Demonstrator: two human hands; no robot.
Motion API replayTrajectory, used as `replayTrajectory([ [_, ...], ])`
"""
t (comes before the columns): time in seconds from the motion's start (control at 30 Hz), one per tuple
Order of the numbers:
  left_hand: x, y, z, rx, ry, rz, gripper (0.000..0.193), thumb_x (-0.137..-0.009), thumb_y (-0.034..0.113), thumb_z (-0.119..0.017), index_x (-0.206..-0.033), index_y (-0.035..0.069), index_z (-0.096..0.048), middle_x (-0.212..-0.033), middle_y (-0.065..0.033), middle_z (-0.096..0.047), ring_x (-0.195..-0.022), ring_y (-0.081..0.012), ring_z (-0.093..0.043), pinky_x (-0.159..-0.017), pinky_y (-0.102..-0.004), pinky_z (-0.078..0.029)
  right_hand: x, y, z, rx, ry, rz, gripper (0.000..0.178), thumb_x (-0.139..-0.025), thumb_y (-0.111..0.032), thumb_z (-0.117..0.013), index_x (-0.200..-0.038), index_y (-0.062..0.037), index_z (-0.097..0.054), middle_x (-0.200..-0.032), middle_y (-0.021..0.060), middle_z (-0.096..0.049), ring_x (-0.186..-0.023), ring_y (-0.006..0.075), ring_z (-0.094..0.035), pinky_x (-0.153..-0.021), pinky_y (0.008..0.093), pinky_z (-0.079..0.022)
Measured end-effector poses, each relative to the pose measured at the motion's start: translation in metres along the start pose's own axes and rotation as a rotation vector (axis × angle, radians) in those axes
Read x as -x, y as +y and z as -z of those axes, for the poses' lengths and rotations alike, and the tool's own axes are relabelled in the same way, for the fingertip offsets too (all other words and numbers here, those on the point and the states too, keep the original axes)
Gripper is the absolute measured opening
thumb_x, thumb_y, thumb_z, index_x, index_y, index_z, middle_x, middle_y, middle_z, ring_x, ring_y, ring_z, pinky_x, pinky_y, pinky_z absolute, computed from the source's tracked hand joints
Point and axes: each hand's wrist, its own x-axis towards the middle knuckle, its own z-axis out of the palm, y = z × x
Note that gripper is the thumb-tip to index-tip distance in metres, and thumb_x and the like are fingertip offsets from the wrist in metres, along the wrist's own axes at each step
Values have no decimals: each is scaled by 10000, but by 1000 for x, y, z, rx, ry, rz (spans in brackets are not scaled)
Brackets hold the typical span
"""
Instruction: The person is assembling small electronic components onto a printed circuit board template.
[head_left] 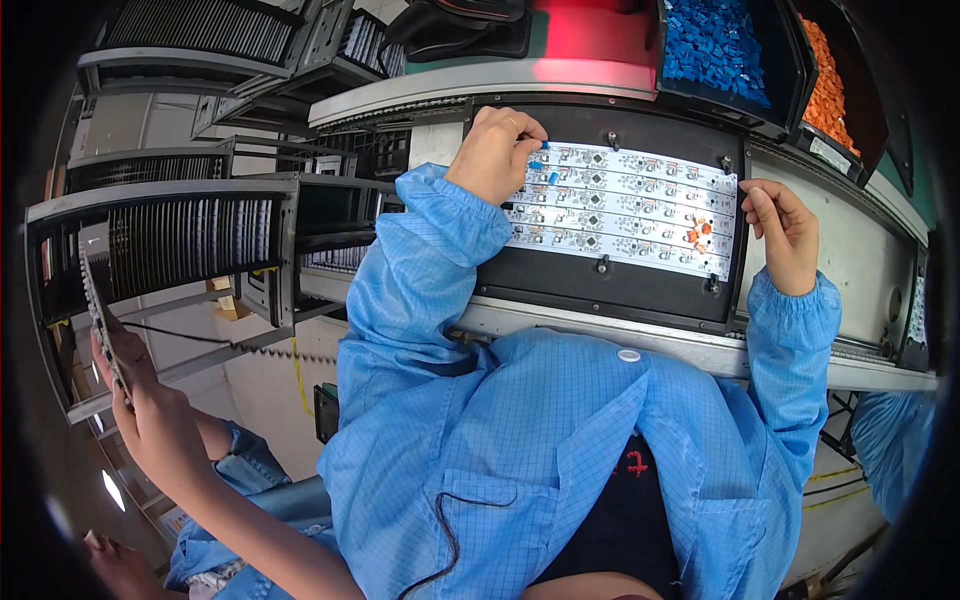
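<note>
A white circuit board panel (620, 212), divided into several long strips, lies in a black carrier tray (600, 290). My left hand (492, 155) is over the panel's upper left corner, its thumb and forefinger closed on a small blue connector. Just below those fingertips, a loose blue connector (553, 179) rests on the strips. Several small orange connectors (700, 236) sit in a cluster near the panel's right end. At the tray's right edge is my right hand (785, 235), its thumb and forefinger pinched together; what lies between them, if anything, is hidden.
Beyond the rail stand a black bin of blue connectors (715, 50) and another of orange connectors (828, 85). Metal conveyor rails (600, 322) run along the tray. At left, a co-worker's hand (150, 400) holds a board edge-on beside racks (190, 240) of boards.
</note>
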Motion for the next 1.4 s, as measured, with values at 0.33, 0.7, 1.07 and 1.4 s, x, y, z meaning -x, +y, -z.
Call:
replayTrajectory([
  [0.33,2,1,-3,30,20,-17,86,-805,-16,-633,-881,-1,-670,-872,-128,-633,-914,-293,-557,-782,-365,-484,0,-6,-6,14,55,21,223,-972,-168,-570,-1098,-9,-660,-806,-8,-596,-714,48,-489,-606,179,-380],
  [0.7,2,-2,-10,28,97,-48,87,-793,-24,-639,-872,0,-667,-855,-122,-633,-887,-299,-564,-745,-365,-488,2,-4,-7,-2,48,94,207,-976,-143,-553,-1102,-15,-656,-786,-24,-574,-685,43,-465,-586,179,-357],
  [1.07,1,-5,-12,52,160,-53,98,-778,-30,-641,-864,11,-664,-845,-123,-634,-867,-308,-565,-755,-380,-482,2,-3,-8,47,50,114,197,-974,-149,-555,-1086,-22,-657,-786,-23,-562,-678,42,-453,-574,191,-344],
  [1.4,-1,-3,-24,-385,47,-313,173,-617,22,-644,-789,39,-647,-880,-90,-605,-940,-278,-526,-856,-363,-444,-1,35,6,-11,104,61,217,-985,-133,-528,-1136,-15,-630,-903,-17,-587,-774,36,-482,-653,167,-375],
])
